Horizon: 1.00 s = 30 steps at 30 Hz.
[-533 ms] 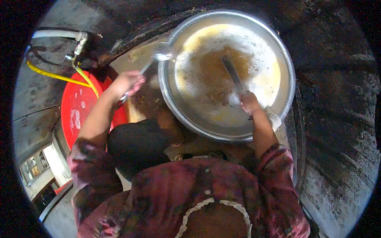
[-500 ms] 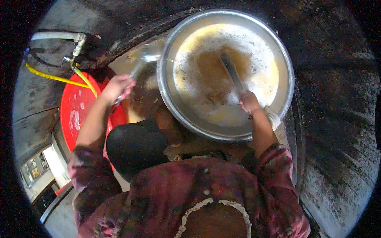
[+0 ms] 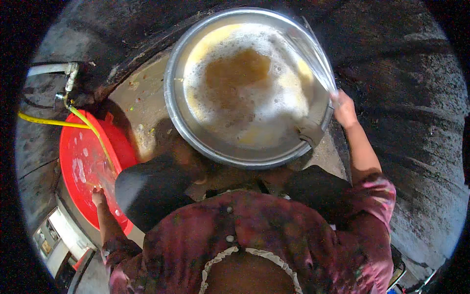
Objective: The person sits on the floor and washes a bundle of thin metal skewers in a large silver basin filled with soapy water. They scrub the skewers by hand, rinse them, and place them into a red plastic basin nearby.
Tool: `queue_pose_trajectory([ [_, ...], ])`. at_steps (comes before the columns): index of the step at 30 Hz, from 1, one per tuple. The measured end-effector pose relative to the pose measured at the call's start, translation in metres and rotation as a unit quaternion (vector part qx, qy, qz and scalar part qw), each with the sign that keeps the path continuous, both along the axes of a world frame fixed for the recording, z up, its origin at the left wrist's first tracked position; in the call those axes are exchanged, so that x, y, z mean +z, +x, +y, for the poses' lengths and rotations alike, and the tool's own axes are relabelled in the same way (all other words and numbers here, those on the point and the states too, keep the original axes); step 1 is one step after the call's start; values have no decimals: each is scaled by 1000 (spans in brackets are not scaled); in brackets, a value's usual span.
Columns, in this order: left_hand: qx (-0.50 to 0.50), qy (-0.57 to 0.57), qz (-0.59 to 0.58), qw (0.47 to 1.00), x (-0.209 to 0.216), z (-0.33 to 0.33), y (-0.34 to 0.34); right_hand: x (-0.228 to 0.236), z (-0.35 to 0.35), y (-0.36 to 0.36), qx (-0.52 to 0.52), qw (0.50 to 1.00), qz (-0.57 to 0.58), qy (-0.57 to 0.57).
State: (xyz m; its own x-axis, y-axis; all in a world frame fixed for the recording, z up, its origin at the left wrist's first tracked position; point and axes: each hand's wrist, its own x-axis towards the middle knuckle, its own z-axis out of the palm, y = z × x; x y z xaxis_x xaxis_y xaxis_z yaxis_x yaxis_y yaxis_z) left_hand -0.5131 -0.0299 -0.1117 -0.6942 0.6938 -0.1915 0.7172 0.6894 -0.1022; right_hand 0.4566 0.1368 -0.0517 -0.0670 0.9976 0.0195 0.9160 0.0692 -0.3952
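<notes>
A wide metal basin [image 3: 173, 105] holds brownish, foamy water. At its right rim, my right hand [image 3: 344, 109] is closed round a long, shiny metal utensil [image 3: 318, 66]. Motion blurs the utensil, and its exact kind cannot be made out. It slants up and left over the basin's edge. My left hand [image 3: 98, 197] is down at the red plastic basin [image 3: 126, 144]. Its fingers are small and blurred there, so whether they hold anything is unclear. A wet grey cloth [image 3: 312, 131] hangs over the metal basin's lower right rim.
A yellow hose [image 3: 90, 122] runs from a tap [image 3: 61, 96] on a pale wall pipe [image 3: 49, 69] into the red basin. Dark, stained walls [image 3: 406, 93] curve close around the far side and the right. My knees [image 3: 147, 188] are bent close to both basins.
My left hand has gone from beside the metal basin down to the red basin; the blurred metal utensil it held no longer shows there. My right hand has lifted its utensil from the water to the right rim.
</notes>
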Motion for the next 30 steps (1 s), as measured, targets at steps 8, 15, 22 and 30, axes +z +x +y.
queue_pose_trajectory([
  [8, -109, 90, -110, 984, 26, 63, 122, -11, -136, 72, -179, 932, -151, -276],
  [15, -129, 184, -277, 934, 43, 105, 136, -1, -144, 79, -122, 907, -216, -342],
  [22, -171, 184, -270, 930, 103, 132, 196, 37, -128, 41, -224, 968, -31, -105],
  [30, -248, 173, -259, 917, 142, 159, 251, -50, -138, 97, -50, 925, -247, -284],
])
